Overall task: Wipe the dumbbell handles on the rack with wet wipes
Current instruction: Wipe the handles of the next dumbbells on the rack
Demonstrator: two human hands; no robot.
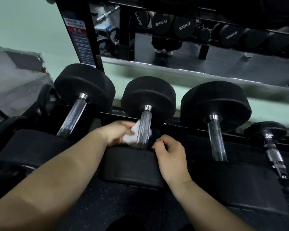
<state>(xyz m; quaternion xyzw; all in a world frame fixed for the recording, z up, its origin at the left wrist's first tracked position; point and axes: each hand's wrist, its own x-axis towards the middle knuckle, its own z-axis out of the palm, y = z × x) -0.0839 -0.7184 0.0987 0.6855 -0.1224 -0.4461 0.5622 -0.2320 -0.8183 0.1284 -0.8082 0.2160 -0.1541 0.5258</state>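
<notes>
Black dumbbells with chrome knurled handles lie side by side on a low black rack (177,125). My left hand (118,132) holds a white wet wipe (132,134) pressed against the left side of the middle dumbbell handle (144,127), near its lower end. A bit of the wipe shows on the handle's right side too. My right hand (170,155) rests curled on the near head (132,165) of that same dumbbell, fingers bent, holding nothing I can see. The left dumbbell handle (73,115) and the right dumbbell handle (217,139) are untouched by either hand.
A smaller dumbbell (272,147) lies at the far right. A mirror (173,52) behind the rack reflects more dumbbells and a person's legs. A black post with a printed label (78,35) stands at the back left. Dark rubber floor (107,205) lies below my arms.
</notes>
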